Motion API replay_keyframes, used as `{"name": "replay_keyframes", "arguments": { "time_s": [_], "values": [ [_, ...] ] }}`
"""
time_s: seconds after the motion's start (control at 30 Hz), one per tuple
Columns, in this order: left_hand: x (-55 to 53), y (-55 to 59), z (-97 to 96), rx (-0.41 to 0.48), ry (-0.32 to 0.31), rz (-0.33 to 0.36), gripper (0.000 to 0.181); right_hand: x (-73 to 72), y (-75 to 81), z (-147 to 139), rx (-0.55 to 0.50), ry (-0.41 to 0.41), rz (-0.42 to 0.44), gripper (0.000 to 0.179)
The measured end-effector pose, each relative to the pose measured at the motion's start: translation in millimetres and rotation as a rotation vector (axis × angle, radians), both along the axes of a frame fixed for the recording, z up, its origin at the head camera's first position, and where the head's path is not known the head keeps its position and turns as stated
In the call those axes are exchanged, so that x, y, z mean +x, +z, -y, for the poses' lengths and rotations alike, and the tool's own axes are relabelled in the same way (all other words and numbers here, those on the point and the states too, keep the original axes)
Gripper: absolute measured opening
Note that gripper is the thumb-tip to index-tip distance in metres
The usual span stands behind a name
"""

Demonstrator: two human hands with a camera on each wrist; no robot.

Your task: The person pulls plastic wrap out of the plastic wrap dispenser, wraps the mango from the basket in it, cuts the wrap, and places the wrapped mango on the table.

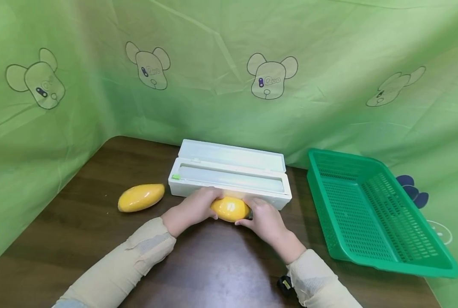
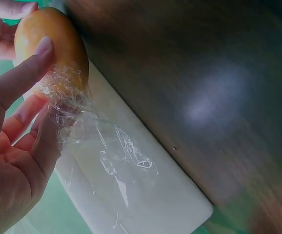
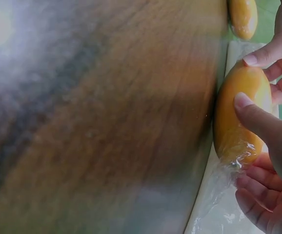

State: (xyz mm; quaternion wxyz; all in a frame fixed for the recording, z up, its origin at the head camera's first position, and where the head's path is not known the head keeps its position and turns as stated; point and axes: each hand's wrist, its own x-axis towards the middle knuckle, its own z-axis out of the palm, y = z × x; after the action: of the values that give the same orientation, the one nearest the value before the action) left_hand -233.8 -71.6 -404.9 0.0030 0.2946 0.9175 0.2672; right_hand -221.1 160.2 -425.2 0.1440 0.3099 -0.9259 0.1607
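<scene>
Both hands hold a yellow mango (image 1: 229, 208) in front of the open white cling film box (image 1: 229, 192). The left hand (image 1: 196, 207) grips one end, its thumb lying on top of the skin in the left wrist view. At the opposite end the right hand (image 1: 266, 220) grips it, thumb on top and fingers curled beneath. Crumpled clear cling film (image 2: 116, 156) covers the mango's ends and trails loosely over the box in the left wrist view. More film (image 3: 211, 195) bunches by the right fingers in the right wrist view. The mango's underside is hidden.
Another mango (image 1: 141, 197), shiny with film, lies on the dark wooden table (image 1: 94, 231) left of the box. A green plastic basket (image 1: 331, 231) stands at the right. Beside the right sleeve is a small black object (image 1: 284, 284). Green cloth (image 1: 213, 115) hangs behind the table.
</scene>
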Motion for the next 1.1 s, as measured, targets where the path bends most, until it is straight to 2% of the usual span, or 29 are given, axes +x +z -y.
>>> {"name": "replay_keyframes", "arguments": {
  "time_s": [0.27, 0.37, 0.5, 0.7, 0.77, 0.83, 0.97, 1.1],
  "values": [
    [-2.4, 5.6, -1.6, 0.010, -0.023, -0.004, 0.038, -3.7, 7.9, -4, 0.008, -0.003, 0.062, 0.065],
    [-2.7, 8.3, 0.3, 0.014, -0.032, -0.003, 0.038, -5.6, 17.0, -7, -0.010, 0.024, 0.131, 0.068],
    [-1.5, 13.1, 3.8, 0.023, -0.032, 0.038, 0.044, -5.7, 31.3, -15, -0.082, 0.037, 0.228, 0.070],
    [1.7, 18.9, 9.4, 0.042, -0.073, 0.081, 0.048, 3.1, 44.0, -19, -0.229, 0.001, 0.145, 0.041],
    [3.4, 20.7, 11.4, 0.057, -0.074, 0.098, 0.047, 5.8, 43.6, -13, -0.209, 0.020, 0.157, 0.045],
    [4.8, 21.5, 13.2, 0.069, -0.071, 0.107, 0.047, 7.4, 40.6, -6, -0.161, 0.014, 0.210, 0.052],
    [7.6, 19.2, 13.4, 0.067, -0.068, 0.111, 0.047, 10.2, 32.6, 3, -0.112, -0.096, 0.312, 0.059],
    [10.7, 18.3, 13.5, 0.082, -0.063, 0.140, 0.046, 11.2, 25.7, 6, -0.126, -0.145, 0.297, 0.058]
  ]
}}
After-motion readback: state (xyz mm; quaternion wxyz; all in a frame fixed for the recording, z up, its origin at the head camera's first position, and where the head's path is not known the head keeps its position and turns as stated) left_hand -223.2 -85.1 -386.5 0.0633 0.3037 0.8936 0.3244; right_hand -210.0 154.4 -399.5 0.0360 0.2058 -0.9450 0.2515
